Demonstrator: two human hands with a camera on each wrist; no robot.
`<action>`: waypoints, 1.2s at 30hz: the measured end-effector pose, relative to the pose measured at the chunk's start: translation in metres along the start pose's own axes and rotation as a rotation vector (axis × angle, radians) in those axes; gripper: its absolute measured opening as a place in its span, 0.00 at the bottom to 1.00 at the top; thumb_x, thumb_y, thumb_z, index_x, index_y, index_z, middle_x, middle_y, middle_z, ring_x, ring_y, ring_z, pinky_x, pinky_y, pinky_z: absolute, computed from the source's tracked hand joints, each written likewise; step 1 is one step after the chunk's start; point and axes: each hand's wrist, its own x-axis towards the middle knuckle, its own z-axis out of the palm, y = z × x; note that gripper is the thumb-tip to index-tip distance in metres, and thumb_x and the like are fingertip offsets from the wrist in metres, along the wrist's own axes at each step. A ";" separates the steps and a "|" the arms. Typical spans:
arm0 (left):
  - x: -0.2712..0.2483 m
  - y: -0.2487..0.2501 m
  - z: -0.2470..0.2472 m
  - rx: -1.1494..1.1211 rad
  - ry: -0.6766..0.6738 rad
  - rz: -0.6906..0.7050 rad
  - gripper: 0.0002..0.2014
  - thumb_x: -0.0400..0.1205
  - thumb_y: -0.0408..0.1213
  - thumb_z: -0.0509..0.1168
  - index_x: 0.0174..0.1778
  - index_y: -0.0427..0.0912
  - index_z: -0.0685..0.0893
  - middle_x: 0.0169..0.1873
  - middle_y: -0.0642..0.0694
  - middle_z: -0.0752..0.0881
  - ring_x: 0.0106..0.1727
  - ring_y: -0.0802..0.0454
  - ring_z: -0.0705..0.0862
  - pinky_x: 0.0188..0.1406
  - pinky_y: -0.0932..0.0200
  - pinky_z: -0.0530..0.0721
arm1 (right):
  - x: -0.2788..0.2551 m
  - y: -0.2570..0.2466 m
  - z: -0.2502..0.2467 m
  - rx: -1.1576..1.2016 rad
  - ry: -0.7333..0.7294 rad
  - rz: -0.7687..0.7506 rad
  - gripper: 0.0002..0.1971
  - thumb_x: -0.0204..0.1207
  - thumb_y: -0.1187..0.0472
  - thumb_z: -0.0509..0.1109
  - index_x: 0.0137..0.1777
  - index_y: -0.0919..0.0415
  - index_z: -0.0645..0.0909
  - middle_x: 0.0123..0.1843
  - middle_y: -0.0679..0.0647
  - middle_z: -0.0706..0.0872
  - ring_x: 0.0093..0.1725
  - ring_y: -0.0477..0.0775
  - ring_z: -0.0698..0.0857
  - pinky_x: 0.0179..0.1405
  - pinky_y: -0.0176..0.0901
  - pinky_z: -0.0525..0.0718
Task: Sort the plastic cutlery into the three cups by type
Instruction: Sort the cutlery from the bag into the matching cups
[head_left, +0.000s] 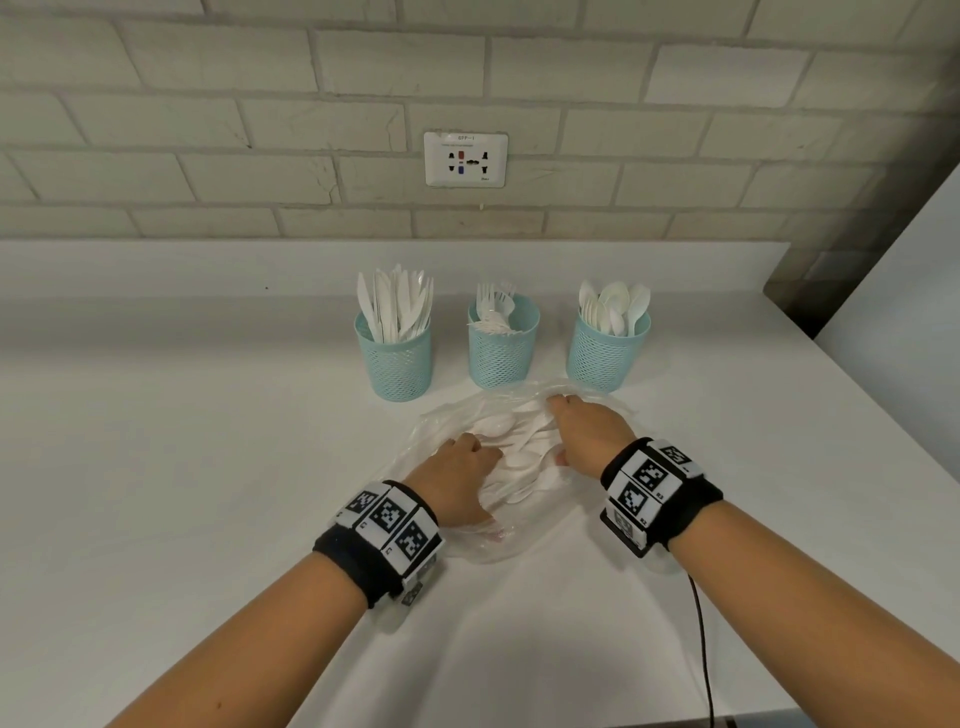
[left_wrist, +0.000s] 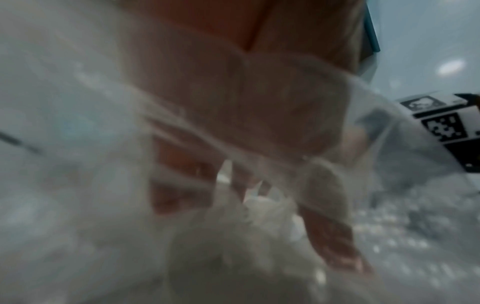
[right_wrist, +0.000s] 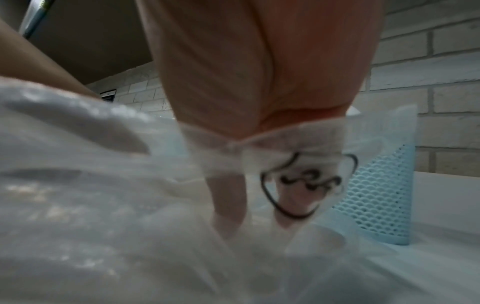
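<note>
Three light-blue mesh cups stand in a row at the back of the counter: knives in the left cup (head_left: 397, 364), forks in the middle cup (head_left: 501, 353), spoons in the right cup (head_left: 605, 358). In front of them a clear plastic bag (head_left: 431, 431) lies on the counter with loose white cutlery (head_left: 524, 452) inside. My left hand (head_left: 472, 449) reaches into the bag, fingers down among the pieces (left_wrist: 259, 209); the blurred plastic hides its grip. My right hand (head_left: 566, 415) is in the bag at its far side, with its fingers (right_wrist: 228, 205) pointing straight down.
The white counter (head_left: 182, 467) meets a brick wall with a socket (head_left: 465, 159). A black cable (head_left: 701, 649) runs from my right wrist toward the near edge. A white panel (head_left: 909, 312) stands past the counter's right edge. The right cup (right_wrist: 381, 201) is close beside my right hand.
</note>
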 end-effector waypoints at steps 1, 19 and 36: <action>0.000 0.000 -0.001 -0.005 -0.020 0.000 0.43 0.71 0.53 0.75 0.79 0.46 0.64 0.72 0.42 0.68 0.72 0.41 0.69 0.73 0.47 0.71 | 0.000 0.000 -0.001 -0.010 -0.012 0.004 0.34 0.75 0.61 0.71 0.78 0.64 0.59 0.73 0.62 0.72 0.67 0.63 0.78 0.60 0.51 0.78; 0.012 0.011 -0.003 0.092 0.111 0.004 0.42 0.68 0.53 0.77 0.76 0.44 0.69 0.67 0.42 0.68 0.68 0.43 0.68 0.69 0.48 0.73 | -0.008 0.011 -0.008 0.133 -0.041 -0.077 0.25 0.68 0.60 0.78 0.65 0.52 0.76 0.65 0.50 0.82 0.63 0.53 0.81 0.60 0.44 0.77; 0.019 0.010 0.002 0.129 0.118 0.028 0.34 0.76 0.50 0.71 0.75 0.42 0.67 0.70 0.42 0.71 0.71 0.43 0.69 0.71 0.47 0.69 | -0.011 0.020 -0.013 0.036 -0.140 -0.075 0.31 0.70 0.62 0.76 0.74 0.53 0.72 0.73 0.52 0.76 0.71 0.55 0.76 0.70 0.45 0.73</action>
